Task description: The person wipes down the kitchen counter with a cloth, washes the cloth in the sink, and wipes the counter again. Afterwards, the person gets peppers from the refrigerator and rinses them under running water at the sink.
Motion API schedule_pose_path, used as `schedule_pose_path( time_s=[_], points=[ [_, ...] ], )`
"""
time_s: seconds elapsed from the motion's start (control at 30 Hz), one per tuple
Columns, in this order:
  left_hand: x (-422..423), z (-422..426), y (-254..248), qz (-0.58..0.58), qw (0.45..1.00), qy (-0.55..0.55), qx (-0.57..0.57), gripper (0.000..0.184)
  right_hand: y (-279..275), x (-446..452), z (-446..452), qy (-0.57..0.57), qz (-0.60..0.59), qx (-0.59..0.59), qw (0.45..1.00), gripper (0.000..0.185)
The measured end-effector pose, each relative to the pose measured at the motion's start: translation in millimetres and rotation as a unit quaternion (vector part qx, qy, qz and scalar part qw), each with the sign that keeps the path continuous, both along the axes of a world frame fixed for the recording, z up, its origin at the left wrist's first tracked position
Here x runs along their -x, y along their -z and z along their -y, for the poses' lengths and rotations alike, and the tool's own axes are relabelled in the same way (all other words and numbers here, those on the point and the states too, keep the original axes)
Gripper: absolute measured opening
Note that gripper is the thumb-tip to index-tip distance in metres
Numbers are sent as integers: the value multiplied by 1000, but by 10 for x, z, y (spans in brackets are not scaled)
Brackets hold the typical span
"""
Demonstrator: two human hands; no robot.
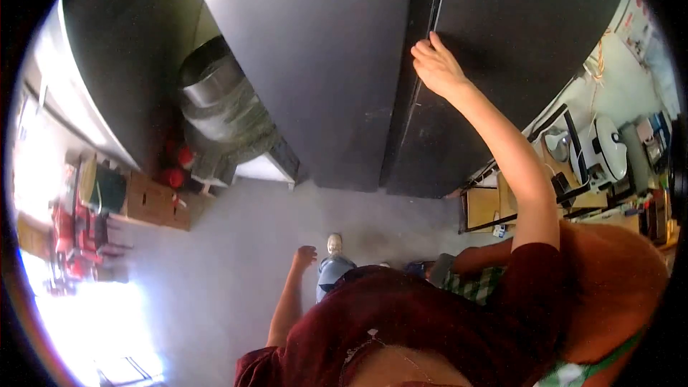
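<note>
My right hand [438,67] is raised to the tall dark double-door cabinet [330,50], its curled fingers at the edge of the right door [509,36], beside the gap between the doors. The right door stands slightly forward along that gap. My left hand [306,256] hangs low over the grey floor, away from everything, with its fingers loosely curled; whether anything is in it is too small to tell.
Another person [609,287] is close on my right, holding a grey object [442,269]. A shelf with a white-lidded appliance [609,149] stands at the right. Wrapped items [229,115], a cardboard box [154,201] and red chairs [64,229] are at the left.
</note>
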State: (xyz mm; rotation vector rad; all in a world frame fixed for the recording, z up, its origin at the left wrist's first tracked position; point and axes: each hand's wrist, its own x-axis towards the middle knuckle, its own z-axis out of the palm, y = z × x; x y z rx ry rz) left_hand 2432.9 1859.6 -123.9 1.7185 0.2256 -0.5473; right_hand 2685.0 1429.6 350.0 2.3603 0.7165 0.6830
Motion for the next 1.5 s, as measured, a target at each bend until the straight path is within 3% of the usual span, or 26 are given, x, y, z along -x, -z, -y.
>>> schedule_pose_path(
  time_s=[0.03,0.1,0.23,0.33,0.43,0.47,0.5,0.53,0.57,0.63,0.7,0.77,0.83,0.9,0.97,1.0,1.03,1.1,1.23,1.3,1.4,1.5],
  points=[
    [-197,-162,102,75,996,31,36,24,63,-129,-16,-7,20,-9,1000,14],
    [-549,-115,-545,-17,998,-62,17,24,174,-289,-151,-17,34,-34,999,16],
    [-1144,-560,-62,12,993,-38,109,22,370,-418,-272,186,-97,12,978,17],
    [-1327,-715,-379,157,971,115,-137,20,491,-506,-262,156,-1,-46,987,16],
    [-1615,-965,-83,63,991,15,118,19,388,-405,-421,231,-65,13,971,16],
    [-1757,-1056,157,109,990,12,94,19,435,-329,-339,204,-74,5,976,13],
    [-1839,-1206,460,150,986,13,71,19,642,-270,-169,149,-9,-52,987,10],
    [-1904,-1222,472,134,990,13,49,19,587,-58,-191,117,20,-50,992,9],
    [-1964,-1229,464,118,993,13,28,20,437,195,-300,83,50,-49,994,10],
    [-2001,-1048,-31,-19,1000,-4,-22,22,248,657,-439,104,2,-127,986,10],
    [-2130,-791,-54,-14,999,42,-27,25,1,1131,-594,53,56,-259,963,6],
    [-2282,-568,-51,36,986,144,-74,27,-227,1641,-554,16,183,-294,938,2],
    [-2518,-157,-207,138,933,296,-148,28,-401,2196,-464,220,295,-337,867,16],
    [-2742,566,-949,99,909,360,-188,30,-430,2432,-208,255,408,-455,749,26],
    [-2829,1294,-1291,245,901,345,-97,28,-421,2561,-15,264,417,-585,644,34],
    [-2817,1700,-1665,209,914,346,-16,28,-326,2695,165,224,395,-677,580,39],
    [-2810,2097,-2069,171,921,343,66,27,-232,2764,297,145,422,-755,481,39],
    [-2715,2835,-2643,235,889,376,114,28,-126,3165,662,107,388,-821,404,38],
    [-2680,3678,-3180,259,851,394,233,28,4,3088,989,127,438,-823,338,43],
    [-2541,3963,-3320,268,842,418,210,28,22,3208,1259,108,474,-828,279,43],
    [-2372,4351,-3219,223,842,439,220,27,-86,3345,1683,92,495,-820,272,42],
    [-2341,4516,-2689,147,830,508,176,29,-101,3388,1956,93,504,-816,266,42]
  ],
)
